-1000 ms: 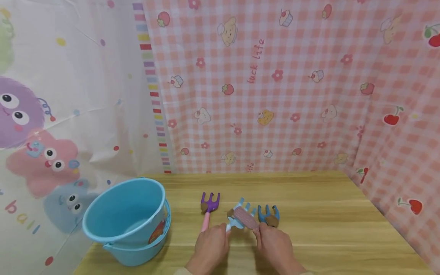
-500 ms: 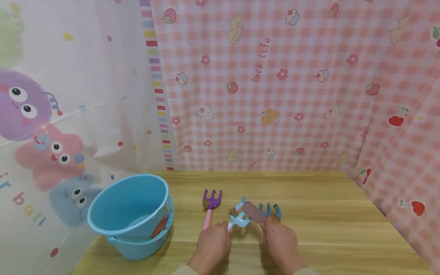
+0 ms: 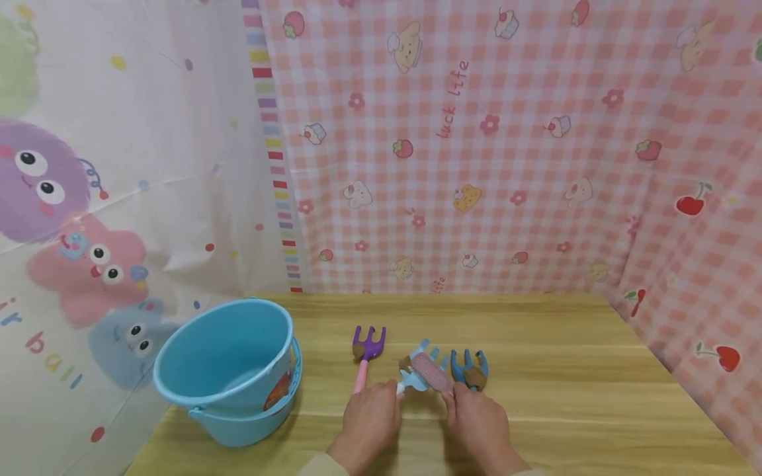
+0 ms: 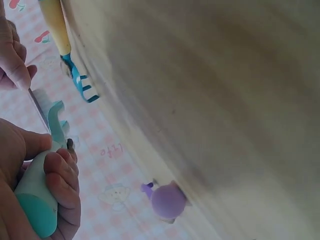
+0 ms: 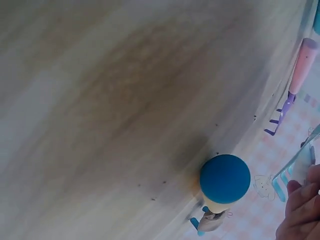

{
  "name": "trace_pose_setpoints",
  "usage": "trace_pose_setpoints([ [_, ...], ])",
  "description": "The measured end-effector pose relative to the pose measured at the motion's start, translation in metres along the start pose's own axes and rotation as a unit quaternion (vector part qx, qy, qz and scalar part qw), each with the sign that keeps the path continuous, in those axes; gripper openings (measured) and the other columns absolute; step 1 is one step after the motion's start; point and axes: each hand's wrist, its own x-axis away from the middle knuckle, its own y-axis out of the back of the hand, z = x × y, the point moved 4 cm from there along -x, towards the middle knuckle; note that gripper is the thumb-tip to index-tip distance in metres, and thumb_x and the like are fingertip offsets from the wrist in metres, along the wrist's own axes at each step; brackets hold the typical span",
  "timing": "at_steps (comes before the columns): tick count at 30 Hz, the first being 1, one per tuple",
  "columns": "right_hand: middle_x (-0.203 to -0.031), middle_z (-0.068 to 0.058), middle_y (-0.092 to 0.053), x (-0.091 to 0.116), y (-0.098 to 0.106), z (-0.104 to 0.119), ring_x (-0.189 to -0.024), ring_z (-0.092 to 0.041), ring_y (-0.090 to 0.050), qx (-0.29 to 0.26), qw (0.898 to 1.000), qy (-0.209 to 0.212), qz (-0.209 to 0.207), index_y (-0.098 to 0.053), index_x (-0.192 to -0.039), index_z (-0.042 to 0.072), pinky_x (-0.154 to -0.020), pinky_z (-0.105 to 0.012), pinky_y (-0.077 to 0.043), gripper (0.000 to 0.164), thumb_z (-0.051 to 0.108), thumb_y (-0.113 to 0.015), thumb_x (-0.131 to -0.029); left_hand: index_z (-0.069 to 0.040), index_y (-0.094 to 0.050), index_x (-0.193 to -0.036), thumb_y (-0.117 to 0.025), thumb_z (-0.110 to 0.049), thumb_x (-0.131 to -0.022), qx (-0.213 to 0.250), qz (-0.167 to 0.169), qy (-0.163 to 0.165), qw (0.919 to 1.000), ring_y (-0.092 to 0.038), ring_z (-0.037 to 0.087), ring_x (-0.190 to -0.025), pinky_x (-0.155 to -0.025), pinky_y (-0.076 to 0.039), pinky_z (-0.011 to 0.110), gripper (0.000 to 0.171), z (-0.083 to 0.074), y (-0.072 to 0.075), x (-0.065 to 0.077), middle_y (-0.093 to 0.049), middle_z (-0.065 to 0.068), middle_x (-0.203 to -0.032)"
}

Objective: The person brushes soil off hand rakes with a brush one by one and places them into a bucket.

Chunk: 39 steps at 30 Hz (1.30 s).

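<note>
left hand grips light-blue fork; right hand holds pink paddle across it; purple fork and dark-blue fork lie on table.

1. A table with a yellowish wood-grain top spread across the lower part of the head view, its lines running mostly from side to side
2. Behind it hung a pink-and-white checked cloth, printed with strawberries, cupcakes, flowers and the lettering "luck life"
3. To the right, a checked side panel stood at an angle and bore red cherries
4. To the left, a creased white sheet carried coloured dots, a round purple figure, a pink star and a blue figure
5. A band of coloured bars ran down between sheet and checks
6. The light looked soft, paler along the sheet's folds
</note>
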Motion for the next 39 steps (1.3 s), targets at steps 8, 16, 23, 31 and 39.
trace_pose_setpoints([
  [8, -0.055, -0.002, -0.049, -0.001, 0.001, -0.007, -0.046, -0.025, -0.055, 0.041, 0.999, 0.007, -0.015, -0.051, -0.075, 0.008, -0.039, -0.04, -0.04, 0.027, 0.022, -0.065, -0.094, -0.009, -0.059, -0.082, -0.064, -0.022, -0.095, 0.011, -0.006, 0.0, 0.9999, -0.057, 0.017, -0.054, -0.052, -0.05, 0.035, 0.019, -0.002, -0.004, 0.005, -0.052, -0.002, -0.061],
  [16, -0.057, 0.002, -0.046, -0.005, 0.013, 0.004, -0.047, -0.015, -0.047, -0.025, 1.0, -0.004, -0.006, -0.054, -0.077, 0.01, -0.04, -0.036, -0.037, 0.025, 0.024, -0.064, -0.096, -0.009, -0.058, -0.083, -0.063, -0.022, -0.095, -0.002, -0.037, -0.007, 0.9993, -0.057, 0.018, -0.054, -0.05, -0.048, 0.034, 0.018, -0.006, 0.006, -0.004, -0.054, 0.0, -0.063],
  [23, -0.058, -0.003, -0.052, -0.005, 0.01, 0.007, -0.049, -0.023, -0.055, 0.008, 1.0, -0.011, -0.005, -0.055, -0.077, 0.009, -0.042, -0.041, -0.041, 0.025, 0.025, -0.066, -0.094, -0.009, -0.059, -0.083, -0.064, -0.023, -0.095, -0.014, -0.015, 0.006, 0.9998, -0.055, 0.018, -0.053, -0.05, -0.048, 0.034, 0.019, -0.006, 0.007, -0.003, -0.053, 0.0, -0.064],
  [31, -0.059, -0.004, -0.051, -0.002, 0.009, 0.007, -0.047, -0.027, -0.056, 0.05, 0.998, 0.012, -0.024, -0.053, -0.076, 0.007, -0.04, -0.041, -0.041, 0.028, 0.023, -0.067, -0.093, -0.009, -0.059, -0.084, -0.063, -0.021, -0.095, -0.01, -0.015, 0.008, 0.9998, -0.055, 0.016, -0.052, -0.049, -0.048, 0.032, 0.018, -0.008, 0.002, 0.0, -0.051, -0.001, -0.063],
  [39, -0.058, -0.004, -0.05, 0.002, 0.006, 0.009, -0.045, -0.026, -0.055, 0.077, 0.995, 0.022, -0.057, -0.05, -0.073, 0.006, -0.038, -0.041, -0.04, 0.031, 0.023, -0.067, -0.093, -0.009, -0.059, -0.084, -0.063, -0.023, -0.095, -0.01, -0.013, 0.009, 0.9998, -0.054, 0.016, -0.052, -0.049, -0.047, 0.032, 0.019, -0.009, 0.0, 0.002, -0.051, -0.002, -0.063],
])
